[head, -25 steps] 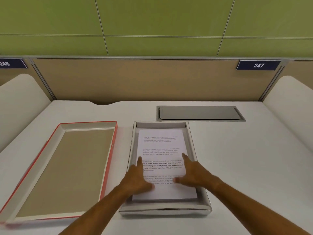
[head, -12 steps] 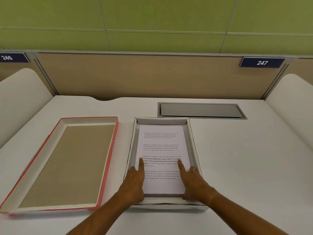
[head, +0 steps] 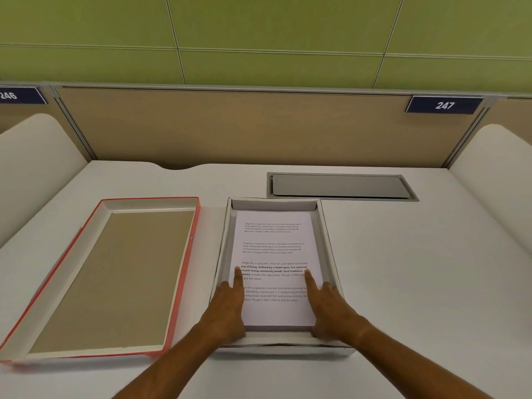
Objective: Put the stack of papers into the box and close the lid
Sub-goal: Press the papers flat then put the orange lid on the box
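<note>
White paper fills most of the open box (head: 227,240), which sits on the white desk (head: 403,269) right in front of the person. The stack of papers (head: 276,254) lies flat inside it, with printed words on the top sheet. There is a thin strip of bare box floor along the left, right and far sides of the stack, so the paper does not touch those walls. The near edge of the stack sits close to the near wall of the box.

The left hand (head: 227,309) rests on the left near part of the stack. Its pointing finger is stretched out flat on the paper, and the other fingers are spread loosely and hold nothing. The right hand (head: 328,306) rests on the right near part in the same way, one finger pointing forward on the sheet, with its outer side against the right wall of the box. Neither hand is gripping anything; both are open and pressing down.

The lid (head: 115,272) lies to the left of the box, turned upside down, with red edges and a brown inside. A small gap of desk shows between the lid and the box. The lid's near left corner is close to the front of the desk.

Behind the box, a grey metal flap (head: 339,186) is set flat into the desk. The desk to the right of the box is wide and bare. A tan divider wall (head: 259,128) stands at the back, with a blue sign (head: 444,105) that reads 247.
</note>
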`<state>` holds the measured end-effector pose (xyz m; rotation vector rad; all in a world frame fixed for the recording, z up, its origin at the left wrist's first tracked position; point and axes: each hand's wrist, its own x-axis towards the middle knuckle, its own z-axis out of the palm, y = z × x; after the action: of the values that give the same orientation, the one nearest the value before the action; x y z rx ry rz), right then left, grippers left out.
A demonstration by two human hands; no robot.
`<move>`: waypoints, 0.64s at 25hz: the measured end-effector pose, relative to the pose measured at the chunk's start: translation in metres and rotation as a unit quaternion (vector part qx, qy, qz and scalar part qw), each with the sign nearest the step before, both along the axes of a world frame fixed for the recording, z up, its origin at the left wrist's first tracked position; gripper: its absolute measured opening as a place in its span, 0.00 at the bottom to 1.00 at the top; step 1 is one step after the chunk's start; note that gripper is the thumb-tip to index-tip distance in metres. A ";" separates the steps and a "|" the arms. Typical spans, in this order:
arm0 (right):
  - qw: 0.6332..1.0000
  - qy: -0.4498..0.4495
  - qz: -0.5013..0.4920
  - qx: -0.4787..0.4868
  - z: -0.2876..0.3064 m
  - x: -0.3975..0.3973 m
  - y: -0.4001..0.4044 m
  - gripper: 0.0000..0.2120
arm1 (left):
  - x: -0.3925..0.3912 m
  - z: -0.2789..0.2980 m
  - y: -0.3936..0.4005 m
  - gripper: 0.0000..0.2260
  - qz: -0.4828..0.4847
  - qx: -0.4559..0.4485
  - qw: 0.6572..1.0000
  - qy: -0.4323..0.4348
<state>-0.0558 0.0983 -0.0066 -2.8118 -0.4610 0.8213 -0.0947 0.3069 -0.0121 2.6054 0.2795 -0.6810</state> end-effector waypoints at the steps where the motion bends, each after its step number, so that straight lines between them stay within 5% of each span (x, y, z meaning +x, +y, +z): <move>1: 0.999 0.026 -0.014 0.019 0.004 0.003 -0.001 0.56 | 0.003 0.004 0.002 0.54 0.007 -0.025 1.000 0.006; 3: 0.985 0.104 -0.082 0.115 0.014 0.017 -0.004 0.55 | 0.012 0.012 0.007 0.53 0.048 -0.111 0.993 0.003; 6: 0.919 0.163 -0.207 0.294 0.030 0.045 0.003 0.34 | 0.037 0.028 0.012 0.40 0.142 -0.253 0.957 -0.020; 9: 0.852 0.195 -0.325 0.360 0.039 0.069 0.015 0.31 | 0.069 0.031 0.018 0.48 0.263 -0.339 0.903 0.021; 11: 0.818 0.216 -0.356 0.398 0.046 0.081 0.019 0.23 | 0.079 0.042 0.016 0.39 0.321 -0.398 0.859 0.016; 13: 0.808 0.221 -0.370 0.402 0.050 0.090 0.016 0.24 | 0.086 0.054 0.014 0.34 0.340 -0.419 0.842 0.017; 16: 0.813 0.204 -0.390 0.382 0.048 0.097 0.011 0.34 | 0.096 0.055 0.022 0.40 0.365 -0.395 0.842 0.035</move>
<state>0.0409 0.1094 0.0409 -1.7318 0.3635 0.7585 0.0012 0.3287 0.0425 1.5085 0.7712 -0.4586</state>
